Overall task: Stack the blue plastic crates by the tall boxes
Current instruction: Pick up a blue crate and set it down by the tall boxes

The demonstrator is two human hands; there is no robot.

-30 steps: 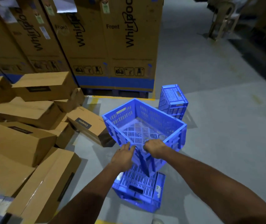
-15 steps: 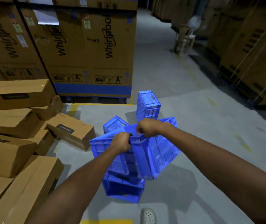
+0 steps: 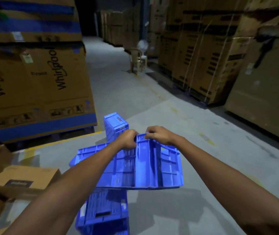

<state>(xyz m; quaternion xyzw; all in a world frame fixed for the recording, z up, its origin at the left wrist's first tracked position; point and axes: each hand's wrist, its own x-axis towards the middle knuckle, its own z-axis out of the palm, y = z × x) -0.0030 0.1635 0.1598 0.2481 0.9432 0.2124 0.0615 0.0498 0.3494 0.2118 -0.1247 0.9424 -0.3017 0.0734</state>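
Observation:
I hold a blue plastic crate [image 3: 145, 167] in the air with both hands, its ribbed outer side facing me. My left hand [image 3: 128, 139] and my right hand [image 3: 159, 134] grip its far corner edge, close together. Below it a second blue crate [image 3: 104, 212] lies on the floor near my feet. Further ahead a third blue crate [image 3: 115, 124] stands on the floor, beside the tall cardboard boxes [image 3: 38, 85] at the left.
Smaller brown cartons [image 3: 16, 184] lie piled at the lower left. A yellow floor line [image 3: 59, 141] runs by the tall boxes. More stacked cartons [image 3: 211, 56] line the right side, with a plastic chair [image 3: 137, 60] and fan far down the grey aisle.
The held crate has risen and tipped over, from open side up to its outer side facing me. Both hands moved up and forward, and my view lifted toward the aisle.

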